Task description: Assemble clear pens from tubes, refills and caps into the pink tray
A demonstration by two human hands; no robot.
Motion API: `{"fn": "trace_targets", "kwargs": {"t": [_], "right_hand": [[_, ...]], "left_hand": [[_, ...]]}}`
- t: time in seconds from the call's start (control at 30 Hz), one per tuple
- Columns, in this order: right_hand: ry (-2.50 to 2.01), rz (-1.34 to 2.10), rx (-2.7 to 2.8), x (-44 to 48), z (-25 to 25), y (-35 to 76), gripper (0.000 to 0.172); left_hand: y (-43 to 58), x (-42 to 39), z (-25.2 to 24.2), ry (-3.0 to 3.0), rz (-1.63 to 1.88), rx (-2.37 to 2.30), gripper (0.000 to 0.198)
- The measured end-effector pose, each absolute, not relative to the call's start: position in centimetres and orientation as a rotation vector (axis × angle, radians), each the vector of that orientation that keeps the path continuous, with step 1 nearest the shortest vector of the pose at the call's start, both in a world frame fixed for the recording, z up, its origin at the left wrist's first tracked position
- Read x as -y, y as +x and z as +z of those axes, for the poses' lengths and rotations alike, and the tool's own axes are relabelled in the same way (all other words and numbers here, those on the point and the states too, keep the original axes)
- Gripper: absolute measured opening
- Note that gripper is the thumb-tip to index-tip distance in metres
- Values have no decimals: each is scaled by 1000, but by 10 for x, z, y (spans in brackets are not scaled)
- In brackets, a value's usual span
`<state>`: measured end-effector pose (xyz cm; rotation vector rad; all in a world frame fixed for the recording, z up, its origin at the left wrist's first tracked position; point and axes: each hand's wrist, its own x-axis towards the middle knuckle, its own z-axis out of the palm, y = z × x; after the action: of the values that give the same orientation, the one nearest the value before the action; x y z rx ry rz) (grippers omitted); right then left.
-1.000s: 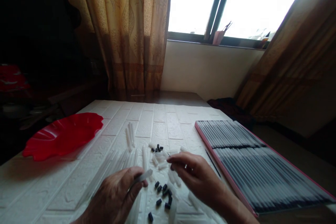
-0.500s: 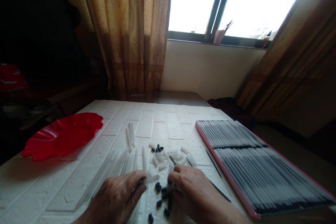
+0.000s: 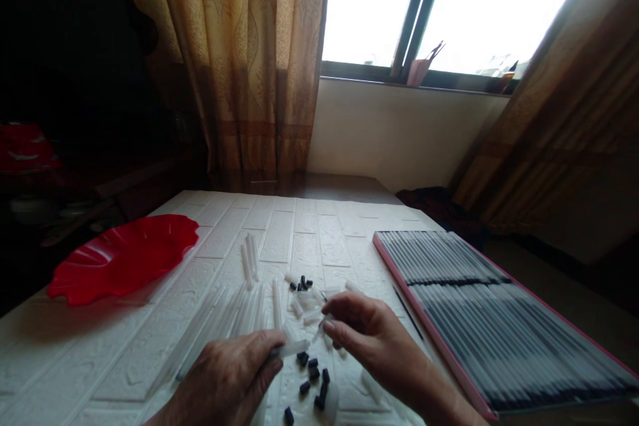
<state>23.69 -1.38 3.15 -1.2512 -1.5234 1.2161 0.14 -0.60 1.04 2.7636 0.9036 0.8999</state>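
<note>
My left hand (image 3: 227,378) is closed around a clear plastic tube (image 3: 292,349) whose end points right. My right hand (image 3: 367,336) pinches a small part I cannot make out, held just right of the tube's open end. Below and between the hands lie several small black caps (image 3: 312,373). More clear tubes (image 3: 249,309) and short white pieces (image 3: 309,313) lie scattered on the white brick-pattern table cover (image 3: 299,226), with another cluster of black caps (image 3: 302,283) farther back.
A red wavy-edged plate (image 3: 120,254) sits at the left. A pink-rimmed tray (image 3: 399,283) packed with rows of dark refills lies at the right. A thin black refill (image 3: 407,311) lies beside it. Curtains and a window stand behind.
My right hand dropped to the black caps near the tube, then lifted again with its fingertips pinched, now held at the tube's end. My left hand kept the tube almost still.
</note>
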Motion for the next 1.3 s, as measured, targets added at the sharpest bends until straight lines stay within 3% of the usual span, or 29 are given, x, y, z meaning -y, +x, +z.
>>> {"fn": "trace_targets", "kwargs": {"t": [0.2, 0.77, 0.93, 1.07, 1.3], "right_hand": [[-1172, 1395, 1403, 16, 32, 229, 25], [-1213, 1375, 1446, 20, 31, 228, 15], [-1200, 1042, 1655, 21, 25, 228, 2], [-1199, 692, 1899, 23, 25, 229, 9], [-1216, 600, 2022, 21, 25, 232, 13]], "left_hand": [[2, 6, 11, 2750, 876, -898, 25], [0, 5, 11, 2706, 885, -881, 17], [-2, 3, 9, 2701, 854, -900, 19], [-5, 1, 2, 2652, 849, -881, 21], [-6, 0, -2, 2604, 815, -875, 20]]}}
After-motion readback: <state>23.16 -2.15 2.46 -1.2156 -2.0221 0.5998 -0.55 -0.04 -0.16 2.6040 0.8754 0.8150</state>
